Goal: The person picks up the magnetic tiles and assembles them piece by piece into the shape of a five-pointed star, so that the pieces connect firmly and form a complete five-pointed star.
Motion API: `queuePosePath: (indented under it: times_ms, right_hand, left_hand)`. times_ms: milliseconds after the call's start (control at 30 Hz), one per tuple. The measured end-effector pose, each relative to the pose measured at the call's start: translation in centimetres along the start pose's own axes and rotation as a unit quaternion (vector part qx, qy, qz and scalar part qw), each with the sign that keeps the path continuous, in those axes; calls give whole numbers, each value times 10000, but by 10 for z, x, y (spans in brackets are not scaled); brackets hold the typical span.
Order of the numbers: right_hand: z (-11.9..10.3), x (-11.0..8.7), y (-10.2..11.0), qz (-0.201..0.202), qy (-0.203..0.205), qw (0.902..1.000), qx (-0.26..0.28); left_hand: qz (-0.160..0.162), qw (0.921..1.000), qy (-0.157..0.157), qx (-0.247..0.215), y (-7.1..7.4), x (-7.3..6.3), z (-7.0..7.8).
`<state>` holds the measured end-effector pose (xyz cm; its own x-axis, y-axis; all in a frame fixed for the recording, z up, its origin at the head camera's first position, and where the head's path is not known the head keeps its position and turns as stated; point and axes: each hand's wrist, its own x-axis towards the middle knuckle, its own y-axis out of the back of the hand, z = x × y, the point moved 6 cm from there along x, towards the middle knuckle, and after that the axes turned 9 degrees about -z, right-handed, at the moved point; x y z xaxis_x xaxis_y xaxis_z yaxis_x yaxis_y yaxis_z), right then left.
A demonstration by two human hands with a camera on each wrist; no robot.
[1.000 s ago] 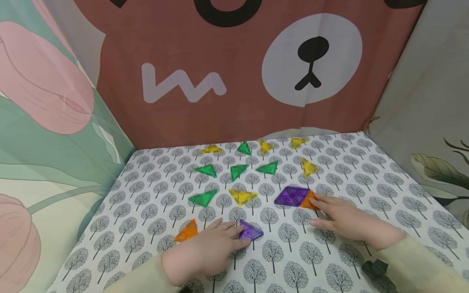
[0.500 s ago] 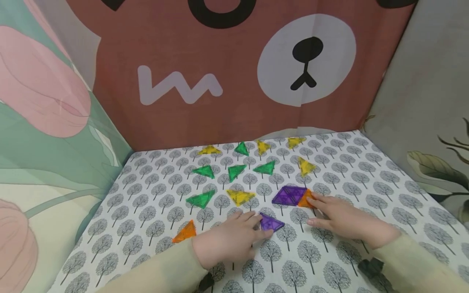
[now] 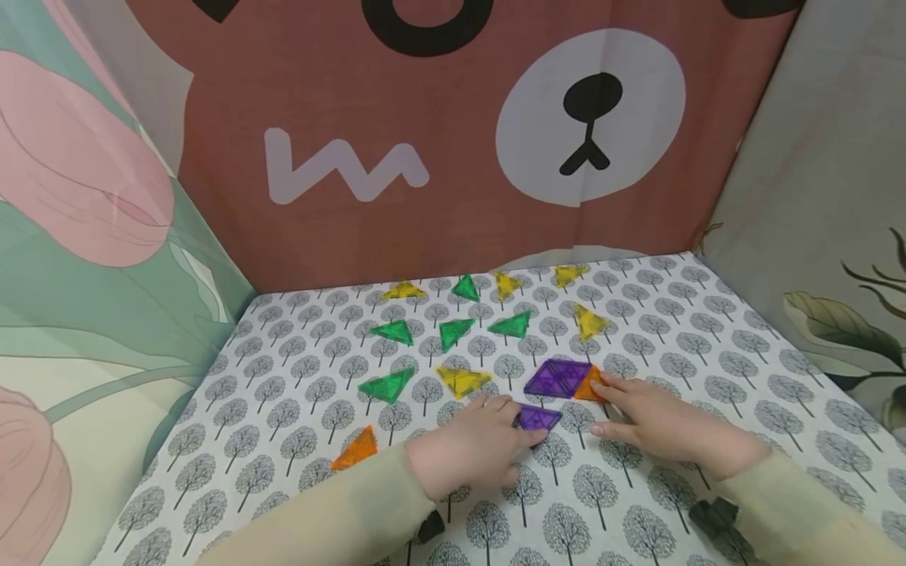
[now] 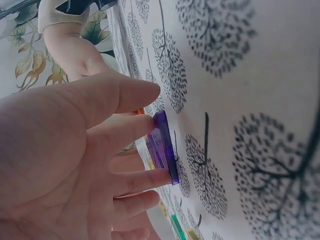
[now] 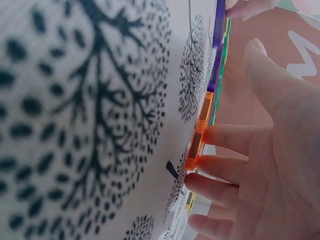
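Observation:
My left hand [image 3: 477,442] lies over the patterned cloth, its fingertips on a loose purple triangular magnetic tile [image 3: 539,418]. In the left wrist view two fairly straight fingers touch that purple tile [image 4: 164,146], while the thumb stays apart from it. Just beyond it lies a pair of joined purple tiles [image 3: 557,378], with an orange triangular tile [image 3: 587,386] against their right side. My right hand [image 3: 654,417] rests extended fingertips on this orange tile [image 5: 200,131]; its thumb is off the tile in the right wrist view.
Another orange tile [image 3: 356,449] lies left of my left forearm. Several green tiles [image 3: 386,385] and yellow tiles [image 3: 463,381] are spread flat towards the back. A brown bear-print curtain [image 3: 439,228] closes off the far edge, with printed curtains at both sides.
My left hand has slid the loose purple tile right and away from me, closer to the joined tiles, turning it slightly. The right hand stays on the orange tile. The view has shifted slightly.

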<state>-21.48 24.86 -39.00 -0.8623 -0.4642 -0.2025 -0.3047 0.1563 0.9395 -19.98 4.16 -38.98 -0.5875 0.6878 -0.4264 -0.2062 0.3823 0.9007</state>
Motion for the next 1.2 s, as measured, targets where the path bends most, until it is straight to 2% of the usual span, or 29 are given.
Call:
queuePosePath:
  times_ms: [200,567,767,1000,1200]
  right_hand:
    - [-2,-1,1,-11,-24,10000,3]
    - [-1,0,1,12,-28,10000,-47]
    - [0,1,-1,15,-19,10000,-37]
    - [2,2,-2,36,-13,10000,-55]
    - [3,1,-3,14,-21,10000,-41]
  left_hand:
    - [109,9998,175,36,3,10,0]
    - [92,9993,371,12,9,18,3]
    - [120,9990,432,66,12,18,3]
    - [101,9987,488,-126,13,17,3]
    - [56,9985,391,-392,4,12,-2]
